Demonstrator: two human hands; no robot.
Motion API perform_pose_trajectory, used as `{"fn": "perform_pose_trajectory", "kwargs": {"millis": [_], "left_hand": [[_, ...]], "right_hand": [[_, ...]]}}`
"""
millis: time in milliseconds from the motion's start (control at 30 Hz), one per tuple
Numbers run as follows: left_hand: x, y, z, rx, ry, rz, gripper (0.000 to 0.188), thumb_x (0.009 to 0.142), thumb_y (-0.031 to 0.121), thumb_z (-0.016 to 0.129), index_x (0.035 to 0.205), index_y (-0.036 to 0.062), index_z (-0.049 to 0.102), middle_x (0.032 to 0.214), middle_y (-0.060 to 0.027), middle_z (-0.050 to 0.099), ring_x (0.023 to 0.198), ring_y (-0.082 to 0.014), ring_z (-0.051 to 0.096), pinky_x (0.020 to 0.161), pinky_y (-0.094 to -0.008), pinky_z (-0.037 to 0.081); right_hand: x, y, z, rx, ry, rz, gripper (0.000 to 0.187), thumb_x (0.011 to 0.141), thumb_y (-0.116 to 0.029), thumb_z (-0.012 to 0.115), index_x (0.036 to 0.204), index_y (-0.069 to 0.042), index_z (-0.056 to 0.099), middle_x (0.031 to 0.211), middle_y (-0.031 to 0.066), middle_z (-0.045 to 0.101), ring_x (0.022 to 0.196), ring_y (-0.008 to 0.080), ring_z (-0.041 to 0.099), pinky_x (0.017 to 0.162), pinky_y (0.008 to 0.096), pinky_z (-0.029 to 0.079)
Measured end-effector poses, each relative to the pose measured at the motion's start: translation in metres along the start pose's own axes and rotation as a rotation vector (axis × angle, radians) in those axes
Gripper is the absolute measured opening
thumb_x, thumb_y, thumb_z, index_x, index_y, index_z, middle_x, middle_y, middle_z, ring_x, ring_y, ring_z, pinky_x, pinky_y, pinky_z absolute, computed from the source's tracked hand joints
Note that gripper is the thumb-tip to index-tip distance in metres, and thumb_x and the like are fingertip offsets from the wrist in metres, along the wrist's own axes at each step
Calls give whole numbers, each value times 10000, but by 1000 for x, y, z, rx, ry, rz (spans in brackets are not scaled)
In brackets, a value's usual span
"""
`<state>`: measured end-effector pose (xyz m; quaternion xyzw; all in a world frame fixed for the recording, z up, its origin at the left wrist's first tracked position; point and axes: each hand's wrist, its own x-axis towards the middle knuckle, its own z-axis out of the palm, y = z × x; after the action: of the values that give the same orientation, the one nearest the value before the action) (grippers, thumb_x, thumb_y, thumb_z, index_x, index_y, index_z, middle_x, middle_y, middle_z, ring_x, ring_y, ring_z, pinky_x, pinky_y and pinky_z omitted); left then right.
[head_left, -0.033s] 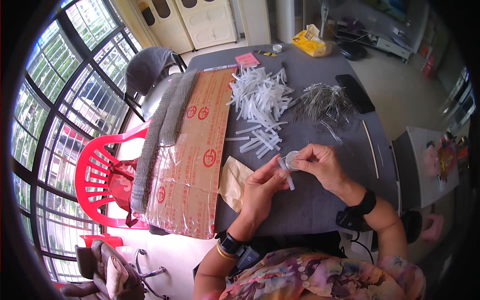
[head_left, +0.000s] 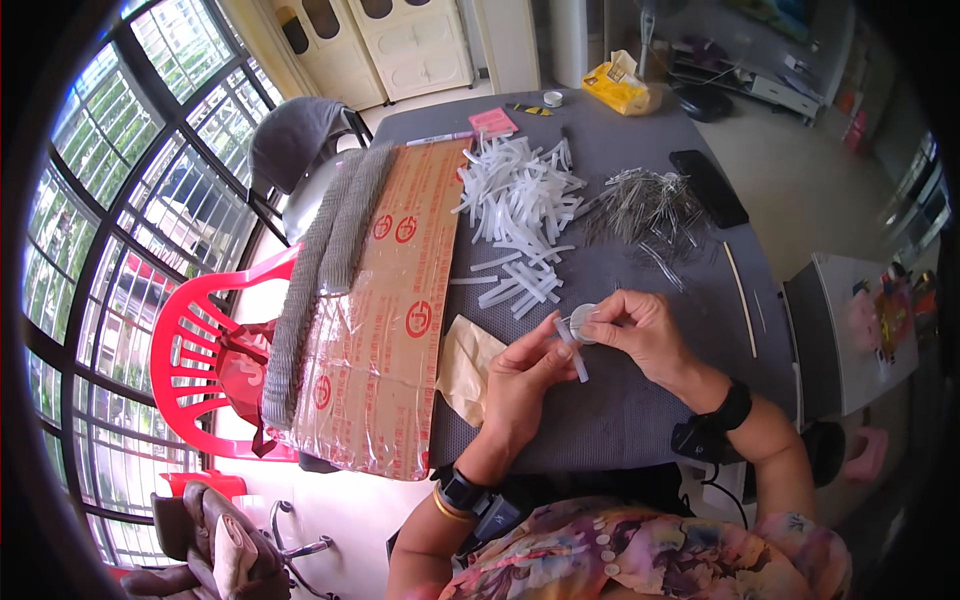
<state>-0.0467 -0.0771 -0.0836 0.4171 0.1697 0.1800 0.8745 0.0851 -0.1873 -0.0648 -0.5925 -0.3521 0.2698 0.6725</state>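
Between the thumb and fingers of my left hand [head_left: 527,378] is a short translucent white tube [head_left: 581,370], tilted with its lower end sticking out. My right hand [head_left: 642,335] pinches a small round whitish disc [head_left: 582,317] right beside the tube's upper end. Whether disc and tube touch is too small to tell. Beyond my hands lies a heap of similar white tubes [head_left: 520,190], with several loose ones at its near edge. To its right is a pile of thin dark metal wires or pins [head_left: 640,205].
A taped brown cardboard box [head_left: 380,330] stands at the table's left, bearing grey ribbed rolls [head_left: 318,260]. Cream paper [head_left: 465,372] lies beside my left hand. Toward the right edge are a black phone-like slab [head_left: 710,188] and a thin wooden stick [head_left: 741,300]. A yellow packet [head_left: 620,88] sits far back.
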Motion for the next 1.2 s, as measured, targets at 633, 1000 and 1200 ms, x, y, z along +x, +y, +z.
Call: {"fn": "perform_pose_trajectory", "kwargs": {"millis": [633,1000,1200], "left_hand": [[1,3,5,256,-4,70,379,815,68,591,1177,23,490,860,-62,625,734,-93,583,634,-214,488],[2,3,5,240,-7,81,376,821,65,582,1182,27,485,865,-66,625,726,-94,585,642,-211,483],[1,1,1,225,-19,99,372,823,71,587,1180,28,493,872,-54,624,754,-85,579,662,-223,496]], "right_hand": [[22,6,-55,-1090,-7,-283,311,715,-182,669,982,-43,590,891,86,545,838,224,552,720,313,446],[24,-1,-45,-887,-19,-107,151,675,-36,579,826,-28,569,689,93,583,652,247,585,612,330,464],[21,-5,-53,-866,-100,-150,70,680,-42,574,739,-6,581,675,79,599,630,162,582,589,280,452]]}}
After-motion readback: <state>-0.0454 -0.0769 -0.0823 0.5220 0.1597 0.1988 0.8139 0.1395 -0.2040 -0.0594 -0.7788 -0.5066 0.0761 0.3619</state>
